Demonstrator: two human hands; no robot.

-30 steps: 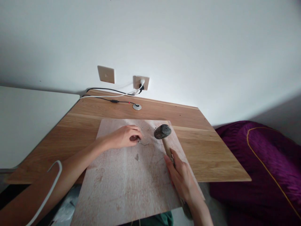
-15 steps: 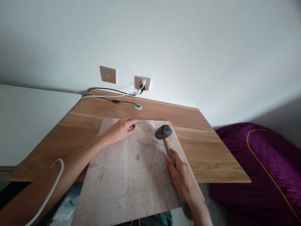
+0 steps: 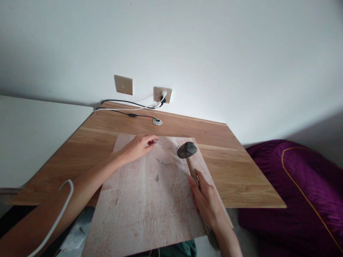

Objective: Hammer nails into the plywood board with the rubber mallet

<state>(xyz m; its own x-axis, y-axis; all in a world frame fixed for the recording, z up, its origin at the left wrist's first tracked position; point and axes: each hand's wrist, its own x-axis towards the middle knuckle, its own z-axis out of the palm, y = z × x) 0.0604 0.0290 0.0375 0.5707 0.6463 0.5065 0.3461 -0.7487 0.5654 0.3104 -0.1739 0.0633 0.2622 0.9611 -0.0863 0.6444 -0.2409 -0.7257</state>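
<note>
A pale worn board (image 3: 139,210) lies on a wooden desk (image 3: 241,171) and overhangs its front edge. My right hand (image 3: 205,203) is closed around the wooden handle of a hammer (image 3: 187,150), whose dark head rests near the board's far right corner. My left hand (image 3: 139,145) reaches to the board's far edge, its fingertips pinched on something small that looks like a nail. Several loose nails (image 3: 163,163) lie on the board between the hands, and one nail (image 3: 157,177) stands in the board.
White and black cables (image 3: 125,109) run along the desk's back edge to a wall socket (image 3: 162,94). A cable grommet (image 3: 157,122) sits behind the board. A purple cushion (image 3: 294,189) lies to the right, a white surface (image 3: 34,132) to the left.
My left hand left the nails in the middle of the board and moved up to the board's far edge, fingers now pinched. The hammer and my right hand have barely moved.
</note>
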